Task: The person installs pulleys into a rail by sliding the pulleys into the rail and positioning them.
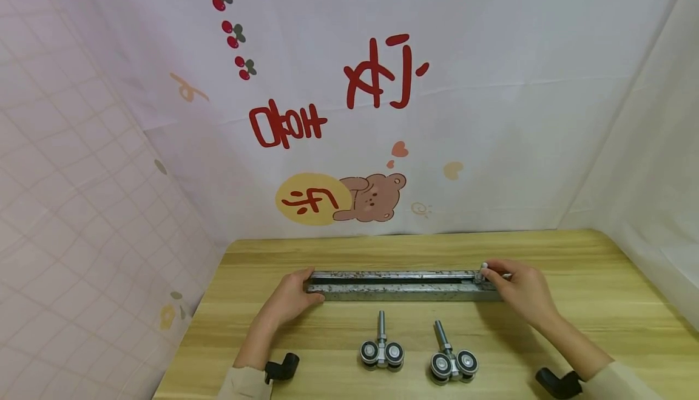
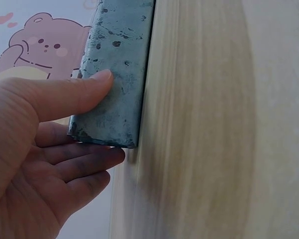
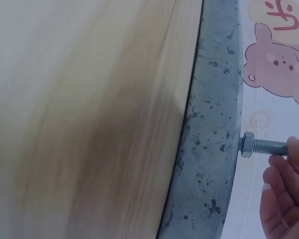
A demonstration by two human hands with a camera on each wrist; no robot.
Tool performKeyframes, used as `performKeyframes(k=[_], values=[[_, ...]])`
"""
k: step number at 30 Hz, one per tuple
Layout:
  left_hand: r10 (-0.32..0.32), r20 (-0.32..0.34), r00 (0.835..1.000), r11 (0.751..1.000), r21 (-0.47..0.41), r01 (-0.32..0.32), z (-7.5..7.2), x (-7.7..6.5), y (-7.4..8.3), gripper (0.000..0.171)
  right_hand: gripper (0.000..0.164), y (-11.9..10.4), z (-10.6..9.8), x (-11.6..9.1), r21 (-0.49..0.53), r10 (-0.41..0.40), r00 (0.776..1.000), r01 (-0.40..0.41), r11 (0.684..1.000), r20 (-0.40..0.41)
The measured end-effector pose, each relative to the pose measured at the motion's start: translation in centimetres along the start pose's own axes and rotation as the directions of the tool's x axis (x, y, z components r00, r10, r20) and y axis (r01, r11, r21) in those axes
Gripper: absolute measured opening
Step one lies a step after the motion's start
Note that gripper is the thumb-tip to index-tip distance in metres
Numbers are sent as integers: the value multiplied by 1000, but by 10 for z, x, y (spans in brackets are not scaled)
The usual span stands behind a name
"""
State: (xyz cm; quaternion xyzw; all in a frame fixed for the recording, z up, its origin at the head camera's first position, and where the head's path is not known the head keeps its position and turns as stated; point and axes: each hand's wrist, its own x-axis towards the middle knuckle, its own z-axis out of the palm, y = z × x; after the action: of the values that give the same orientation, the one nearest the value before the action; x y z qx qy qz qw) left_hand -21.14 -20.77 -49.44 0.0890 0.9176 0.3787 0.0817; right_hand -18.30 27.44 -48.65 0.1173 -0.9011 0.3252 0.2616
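Observation:
A speckled galvanized steel track [image 1: 404,292] with a slot along its top lies across the wooden table. My left hand [image 1: 292,297] grips its left end, with the thumb on the near face [image 2: 109,99] and the other fingers behind and under the end. Toward the track's right end, my right hand [image 1: 519,288] pinches the upper end of a threaded bolt [image 3: 268,147]. A hex nut [image 3: 247,144] sits on that bolt right at the track's upper edge. Whatever the bolt joins inside the track is hidden.
In front of the track lie two roller trolleys, one left [image 1: 381,351] and one right [image 1: 452,363], each with wheels and a threaded stem pointing away from me. The wooden table [image 1: 590,303] ends at a white printed cloth [image 1: 491,115] behind, with cloth at both sides.

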Motion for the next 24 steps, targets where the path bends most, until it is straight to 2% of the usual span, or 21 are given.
performKeyframes(k=[17, 24], values=[[-7, -3, 1000, 1000, 6, 7, 0, 0, 1, 78, 16, -10, 10, 4, -13, -22, 999, 23, 1000, 38], [-7, -4, 1000, 1000, 12, 7, 0, 1, 0, 79, 17, -15, 16, 5, -21, 0, 997, 2, 1000, 77]])
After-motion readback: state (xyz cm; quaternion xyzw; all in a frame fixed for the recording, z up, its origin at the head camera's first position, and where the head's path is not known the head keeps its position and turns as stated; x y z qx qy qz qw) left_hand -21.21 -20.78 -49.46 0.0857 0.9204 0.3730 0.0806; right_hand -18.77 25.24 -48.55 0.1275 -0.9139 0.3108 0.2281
